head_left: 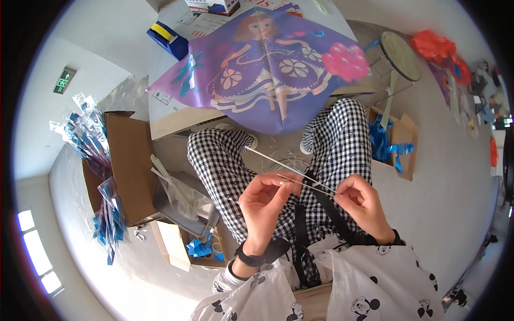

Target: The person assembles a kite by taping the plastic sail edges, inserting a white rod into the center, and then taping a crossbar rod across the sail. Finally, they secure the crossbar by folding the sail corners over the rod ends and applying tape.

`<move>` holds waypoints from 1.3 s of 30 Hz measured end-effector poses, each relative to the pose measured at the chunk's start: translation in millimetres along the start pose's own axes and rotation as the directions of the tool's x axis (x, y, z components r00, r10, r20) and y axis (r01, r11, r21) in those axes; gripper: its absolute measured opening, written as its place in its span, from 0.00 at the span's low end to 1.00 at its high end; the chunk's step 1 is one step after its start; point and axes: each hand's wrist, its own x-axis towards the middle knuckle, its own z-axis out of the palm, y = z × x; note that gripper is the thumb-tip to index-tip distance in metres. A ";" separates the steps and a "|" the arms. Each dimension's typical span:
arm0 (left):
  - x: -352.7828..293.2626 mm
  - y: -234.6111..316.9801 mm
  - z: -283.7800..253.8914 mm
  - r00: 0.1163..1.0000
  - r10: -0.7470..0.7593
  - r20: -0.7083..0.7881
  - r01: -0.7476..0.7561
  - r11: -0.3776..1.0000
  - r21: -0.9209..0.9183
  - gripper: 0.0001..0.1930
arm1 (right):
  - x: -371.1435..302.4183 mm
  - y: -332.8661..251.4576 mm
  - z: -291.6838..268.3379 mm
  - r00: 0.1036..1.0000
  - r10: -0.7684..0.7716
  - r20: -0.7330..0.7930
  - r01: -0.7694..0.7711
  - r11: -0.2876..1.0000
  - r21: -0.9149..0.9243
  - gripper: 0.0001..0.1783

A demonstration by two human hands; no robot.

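Over my lap I hold two thin white rods (pixel 272 160) that run side by side at a slight angle. My left hand (pixel 263 204) pinches around the shorter one, thumb and forefinger together. My right hand (pixel 364 207) closes its fingertips on the right end, where both rods meet. In front of my knees a purple diamond-shaped kite sheet (pixel 297 93), printed with a princess in a wide dress, lies on the table and hangs over its near edge.
A blue tape dispenser (pixel 167 40) stands on the table (pixel 160 119). To the left are a cardboard box (pixel 130 166) of clear packets, a grey bin (pixel 179 200) and a small open box (pixel 171 243). On the right stand a box of blue strips (pixel 409 136) and a round stool (pixel 400 56).
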 end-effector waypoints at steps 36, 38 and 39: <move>-8.1 14.7 -5.4 0.999 -0.049 -0.007 0.049 0.962 0.268 0.06 | -21.7 -16.1 -0.4 0.996 -0.024 -0.090 0.017 0.997 -0.075 0.07; -7.6 16.1 -2.6 0.999 -0.020 -0.031 0.030 0.929 0.369 0.06 | -21.7 -14.8 -0.8 0.994 -0.030 -0.106 0.021 0.996 -0.086 0.07; -7.3 16.6 -1.3 0.999 0.028 -0.028 -0.012 0.891 0.454 0.06 | -21.7 -14.2 -1.2 0.992 -0.042 -0.116 0.028 0.992 -0.119 0.07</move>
